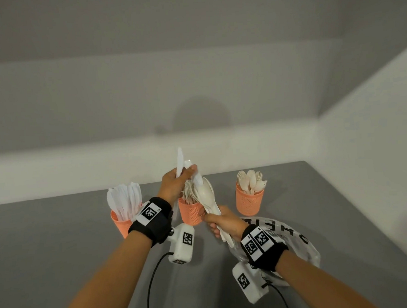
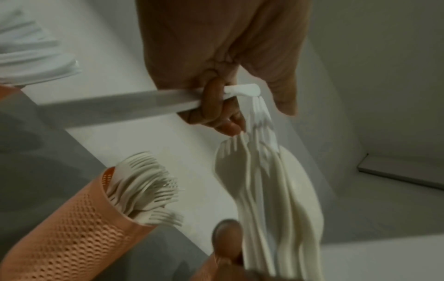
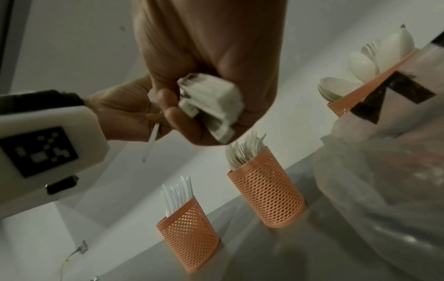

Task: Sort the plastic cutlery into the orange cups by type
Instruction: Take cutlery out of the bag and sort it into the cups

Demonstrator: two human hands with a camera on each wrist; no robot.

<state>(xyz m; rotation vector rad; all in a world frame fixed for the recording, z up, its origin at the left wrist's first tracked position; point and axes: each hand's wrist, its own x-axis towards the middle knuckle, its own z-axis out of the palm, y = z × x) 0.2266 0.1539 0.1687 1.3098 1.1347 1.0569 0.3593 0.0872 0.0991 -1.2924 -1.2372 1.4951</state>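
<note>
Three orange mesh cups stand in a row on the grey table: the knife cup point(image 1: 122, 224) on the left, the fork cup point(image 1: 189, 213) in the middle, the spoon cup point(image 1: 249, 199) on the right. My left hand point(image 1: 183, 176) is raised above the fork cup and grips a white plastic knife point(image 1: 180, 161), blade pointing up. My right hand point(image 1: 212, 221) holds a bundle of mixed cutlery point(image 1: 206, 196) by the handles, spoon and fork heads up against the left hand. In the left wrist view my fingers point(image 2: 212, 98) curl round the knife point(image 2: 120, 106), next to the bundle point(image 2: 264, 190).
A crumpled clear plastic bag point(image 1: 301, 243) with black lettering lies on the table under my right wrist, in front of the spoon cup point(image 3: 346, 102). White walls close the table at the back and right. Cables trail from both wrist cameras.
</note>
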